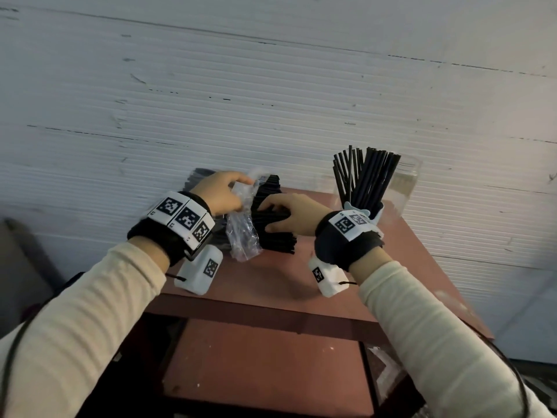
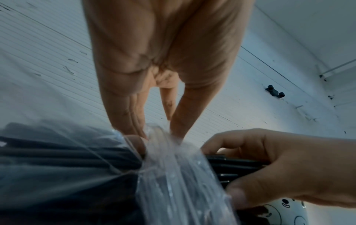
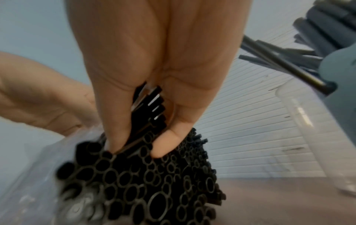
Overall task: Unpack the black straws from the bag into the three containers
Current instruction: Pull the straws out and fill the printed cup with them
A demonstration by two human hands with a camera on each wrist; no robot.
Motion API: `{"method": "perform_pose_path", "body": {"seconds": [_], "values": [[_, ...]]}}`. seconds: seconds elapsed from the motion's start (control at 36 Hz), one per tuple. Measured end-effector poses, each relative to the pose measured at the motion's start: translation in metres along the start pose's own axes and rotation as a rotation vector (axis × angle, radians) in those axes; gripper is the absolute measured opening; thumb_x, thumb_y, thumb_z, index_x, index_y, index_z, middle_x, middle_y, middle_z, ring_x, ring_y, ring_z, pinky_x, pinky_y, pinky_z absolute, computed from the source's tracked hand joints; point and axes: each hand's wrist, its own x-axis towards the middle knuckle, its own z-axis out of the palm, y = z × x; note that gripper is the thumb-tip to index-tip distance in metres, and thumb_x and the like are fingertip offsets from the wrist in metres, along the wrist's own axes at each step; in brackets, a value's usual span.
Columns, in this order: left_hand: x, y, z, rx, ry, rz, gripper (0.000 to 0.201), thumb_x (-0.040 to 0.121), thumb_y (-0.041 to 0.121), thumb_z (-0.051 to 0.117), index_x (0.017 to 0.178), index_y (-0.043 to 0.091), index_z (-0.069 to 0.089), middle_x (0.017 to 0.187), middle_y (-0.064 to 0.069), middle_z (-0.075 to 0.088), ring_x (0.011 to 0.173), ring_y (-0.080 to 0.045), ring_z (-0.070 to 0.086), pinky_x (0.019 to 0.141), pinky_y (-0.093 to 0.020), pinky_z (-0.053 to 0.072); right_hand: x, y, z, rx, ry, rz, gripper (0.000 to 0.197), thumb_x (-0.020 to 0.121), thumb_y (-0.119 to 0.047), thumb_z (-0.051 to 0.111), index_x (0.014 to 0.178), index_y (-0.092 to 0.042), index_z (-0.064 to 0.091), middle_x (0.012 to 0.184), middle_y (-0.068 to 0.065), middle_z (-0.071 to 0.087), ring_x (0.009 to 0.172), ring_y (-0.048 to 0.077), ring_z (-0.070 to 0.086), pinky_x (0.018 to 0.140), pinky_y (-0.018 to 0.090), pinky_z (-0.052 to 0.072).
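A clear plastic bag (image 1: pixel 242 230) lies on the table with a thick bundle of black straws (image 1: pixel 277 236) sticking out of its open end. My left hand (image 1: pixel 238 185) pinches the bag's top edge, and in the left wrist view its fingertips (image 2: pixel 142 132) hold the crumpled bag (image 2: pixel 173 175). My right hand (image 1: pixel 269 218) grips the bundle, with thumb and fingers around several straws (image 3: pixel 144 182) at their open ends. A white cup with printed faces (image 1: pixel 376 211) at the right holds upright black straws (image 1: pixel 364 173). A clear jar (image 1: pixel 407 182) stands behind it.
The reddish-brown table (image 1: pixel 271 282) stands against a white ribbed wall (image 1: pixel 271 86). More packed dark straws (image 1: pixel 199 176) lie behind my left hand. A lower shelf (image 1: pixel 256 357) shows under the tabletop. The table's near edge runs just below my wrists.
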Motion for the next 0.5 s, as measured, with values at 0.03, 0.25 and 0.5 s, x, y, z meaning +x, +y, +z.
{"method": "perform_pose_path", "body": {"seconds": [0.03,0.25,0.5], "values": [[0.0,-0.001,0.0,-0.008,0.001,-0.003,0.061,0.078,0.001,0.071,0.128,0.034,0.057,0.129,-0.009,0.056,0.1,-0.016,0.059,0.071,-0.024,0.045,0.0,0.003,-0.002,0.025,0.003,0.001,0.043,0.084,-0.024,0.073,0.125,-0.025,0.059,0.114,-0.001,0.059,0.105,0.014,0.054,0.088,0.021,0.038],[0.002,-0.001,0.002,-0.025,0.043,0.004,0.058,0.08,0.004,0.073,0.129,0.031,0.057,0.129,-0.008,0.057,0.084,-0.016,0.056,0.058,-0.022,0.043,-0.005,0.006,-0.007,0.282,0.049,-0.096,0.035,0.088,-0.018,0.069,0.123,-0.023,0.063,0.115,-0.011,0.062,0.103,0.0,0.057,0.084,-0.001,0.037],[0.001,0.002,0.0,-0.036,0.055,0.019,0.056,0.082,0.007,0.072,0.129,0.032,0.056,0.121,-0.003,0.054,0.096,-0.014,0.053,0.054,-0.016,0.038,0.004,0.009,0.002,0.293,0.192,-0.08,0.021,0.093,-0.019,0.063,0.112,-0.022,0.071,0.107,-0.013,0.067,0.101,-0.003,0.06,0.088,0.003,0.038]]}}
